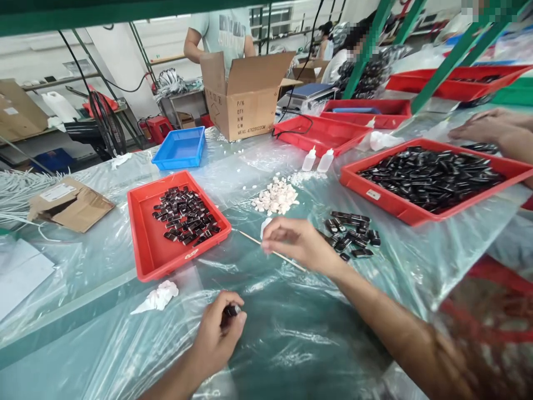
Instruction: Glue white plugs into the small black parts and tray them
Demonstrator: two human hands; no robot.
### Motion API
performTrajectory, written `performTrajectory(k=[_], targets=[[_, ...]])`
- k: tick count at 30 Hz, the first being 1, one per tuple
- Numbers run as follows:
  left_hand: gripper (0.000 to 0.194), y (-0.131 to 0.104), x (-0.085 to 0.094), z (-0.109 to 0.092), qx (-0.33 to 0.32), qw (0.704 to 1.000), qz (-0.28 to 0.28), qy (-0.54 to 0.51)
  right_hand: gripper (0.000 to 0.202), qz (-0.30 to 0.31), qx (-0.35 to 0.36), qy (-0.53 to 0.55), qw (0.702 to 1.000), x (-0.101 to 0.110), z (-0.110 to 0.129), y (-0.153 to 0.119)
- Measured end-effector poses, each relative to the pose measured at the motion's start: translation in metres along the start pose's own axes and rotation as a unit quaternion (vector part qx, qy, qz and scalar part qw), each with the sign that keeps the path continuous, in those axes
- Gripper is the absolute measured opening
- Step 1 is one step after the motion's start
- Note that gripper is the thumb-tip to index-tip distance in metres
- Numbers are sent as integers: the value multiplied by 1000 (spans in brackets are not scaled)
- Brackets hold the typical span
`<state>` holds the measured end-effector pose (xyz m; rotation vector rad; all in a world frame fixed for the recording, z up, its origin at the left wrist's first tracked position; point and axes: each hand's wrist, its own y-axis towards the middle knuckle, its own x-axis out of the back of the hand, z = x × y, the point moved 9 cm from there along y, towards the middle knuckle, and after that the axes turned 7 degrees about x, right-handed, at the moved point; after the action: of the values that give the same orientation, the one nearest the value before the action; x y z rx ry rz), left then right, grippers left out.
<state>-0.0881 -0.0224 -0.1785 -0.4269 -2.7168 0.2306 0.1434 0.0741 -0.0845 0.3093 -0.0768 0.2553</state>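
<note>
On the plastic-covered green table point(291, 333), a small red plastic tray point(145, 244) of glossy black parts sits at left. Just right of it, the left hand point(216, 336) is closed around 1 small black part point(232, 310). Further right, the right hand point(297, 241) pinches a thin wooden stick point(250, 238), near a white pellet heap point(277, 197) and a loose pile of black pieces point(352, 233).

Black part point(231, 310): mostly hidden inside left hand point(216, 339). Thin stick point(272, 253): middle covered by right hand point(297, 241). Large red tray point(391, 203): cut off at right edge. Carton print point(250, 118): too small to read fully.
</note>
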Motion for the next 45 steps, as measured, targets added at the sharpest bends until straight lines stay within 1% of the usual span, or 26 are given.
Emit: performTrajectory(k=[1,2,3,5,8,11,14,18,22,24,29,32,34,36,39,43,45], targets=[[32,-1,0,5,1,1000,0,0,26,41,-3,49,998,-23,2,-12],[30,-1,-1,8,-1,1000,0,-2,25,73,-7,85,994,-41,4,-21],[29,0,-1,10,-6,1000,2,-4,23,96,-15,103,990,-54,4,-29],[28,0,-2,10,-20,1000,9,-13,21,115,-32,123,985,-70,-1,-38],[25,-1,-3,5,-37,999,13,-32,22,117,-69,159,978,-80,-12,-42],[22,-2,-4,1,-43,998,9,-40,25,103,-99,191,971,-84,-21,-44],[19,-3,-5,-2,-53,998,9,-32,26,95,-101,191,972,-88,-23,-47],[17,-3,-4,-2,-61,998,0,-16,19,118,-96,176,973,-96,-23,-50],[16,-3,-4,-1,-61,998,-4,-14,17,128,-115,192,966,-99,-28,-51],[15,-3,-4,-1,-62,998,-2,-16,19,129,-137,213,959,-100,-33,-52],[12,-2,-7,-1,-61,998,14,-20,30,123,-212,281,928,-107,-46,-58],[11,-2,-8,-4,-67,997,14,-23,32,119,-236,307,914,-111,-50,-59],[11,-1,-8,-6,-70,997,13,-24,30,118,-241,311,912,-113,-51,-59],[13,0,-8,-7,-67,997,12,-27,27,118,-235,305,916,-113,-52,-59],[16,1,-6,-7,-57,998,8,-34,22,112,-201,289,929,-109,-51,-58],[20,1,-7,-7,-50,998,13,-42,17,117,-137,268,946,-103,-41,-55],[20,1,-7,-7,-52,997,13,-48,16,123,-117,258,951,-102,-36,-54]])
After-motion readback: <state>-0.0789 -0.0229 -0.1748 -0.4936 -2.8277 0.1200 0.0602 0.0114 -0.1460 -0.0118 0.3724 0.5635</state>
